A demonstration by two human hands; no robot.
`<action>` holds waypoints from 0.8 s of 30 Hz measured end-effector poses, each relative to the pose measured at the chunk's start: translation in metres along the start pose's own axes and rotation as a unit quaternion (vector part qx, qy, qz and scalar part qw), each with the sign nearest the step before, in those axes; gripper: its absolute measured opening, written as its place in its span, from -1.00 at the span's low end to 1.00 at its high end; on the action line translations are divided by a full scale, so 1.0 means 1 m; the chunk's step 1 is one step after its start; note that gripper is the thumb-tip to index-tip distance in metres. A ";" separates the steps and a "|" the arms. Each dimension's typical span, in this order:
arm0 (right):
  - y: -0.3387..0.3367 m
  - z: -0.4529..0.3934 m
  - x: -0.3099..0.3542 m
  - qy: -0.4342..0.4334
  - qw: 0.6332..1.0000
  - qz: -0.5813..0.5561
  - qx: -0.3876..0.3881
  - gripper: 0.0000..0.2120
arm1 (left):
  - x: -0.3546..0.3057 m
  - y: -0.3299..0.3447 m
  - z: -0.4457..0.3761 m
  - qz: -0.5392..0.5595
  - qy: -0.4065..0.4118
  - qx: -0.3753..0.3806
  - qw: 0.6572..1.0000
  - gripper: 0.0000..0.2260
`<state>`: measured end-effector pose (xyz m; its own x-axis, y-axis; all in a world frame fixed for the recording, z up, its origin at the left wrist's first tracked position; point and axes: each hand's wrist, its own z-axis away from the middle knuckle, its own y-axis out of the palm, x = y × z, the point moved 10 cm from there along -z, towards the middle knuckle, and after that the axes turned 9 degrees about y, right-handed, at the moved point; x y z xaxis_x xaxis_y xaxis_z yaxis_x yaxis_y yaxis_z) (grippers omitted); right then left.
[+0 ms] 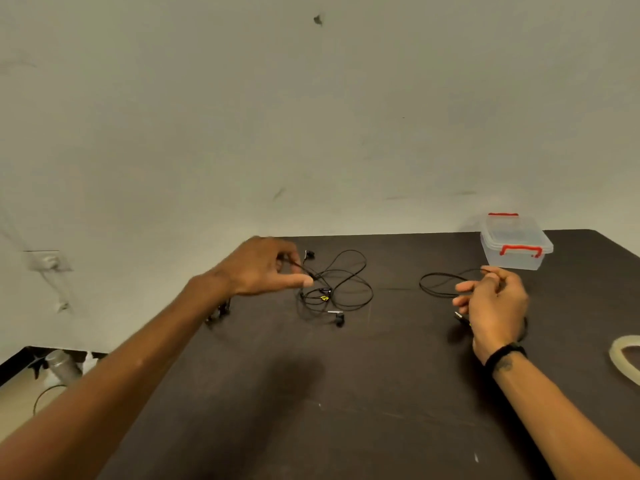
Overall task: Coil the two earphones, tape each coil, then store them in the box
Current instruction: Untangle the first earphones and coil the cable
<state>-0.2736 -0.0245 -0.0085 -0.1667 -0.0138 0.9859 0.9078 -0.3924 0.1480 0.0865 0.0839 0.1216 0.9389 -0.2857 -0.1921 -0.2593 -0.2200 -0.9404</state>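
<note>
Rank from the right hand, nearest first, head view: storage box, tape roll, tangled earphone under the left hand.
Measured from the right hand:
1. Storage box, just beyond it at the table's far right, lid on.
2. Tape roll, to its right at the frame edge; close to the box's rank, but slightly farther.
3. Tangled earphone, across the table to its left.

Both arms reach over the table: the left hand (266, 268), at ten o'clock, pinches a black cable between thumb and fingers; the right hand (493, 303), at two o'clock, curls round another, wrist banded.
</note>
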 end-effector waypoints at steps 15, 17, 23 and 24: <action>0.088 0.182 0.046 -0.379 0.867 0.161 0.281 -0.73 | -0.062 0.052 0.012 0.283 0.000 -0.124 0.951 -0.75; 0.087 0.176 0.042 -0.346 0.878 0.150 0.295 -0.76 | -0.062 0.053 0.015 0.308 -0.008 -0.130 0.943 -0.74; 0.086 0.167 0.041 -0.378 0.861 0.185 0.287 -0.91 | -0.043 0.069 0.033 0.283 -0.048 -0.103 0.952 -0.66; 0.086 0.161 0.038 -0.367 0.865 0.192 0.282 -0.92 | -0.030 0.078 0.036 0.278 -0.085 -0.084 0.953 -0.63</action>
<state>-0.1396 0.0889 0.0545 0.2910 0.6254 0.7240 0.9197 0.0256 -0.3918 0.0463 0.1083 0.0437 0.6645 -0.2509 -0.7039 -0.7473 -0.2293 -0.6237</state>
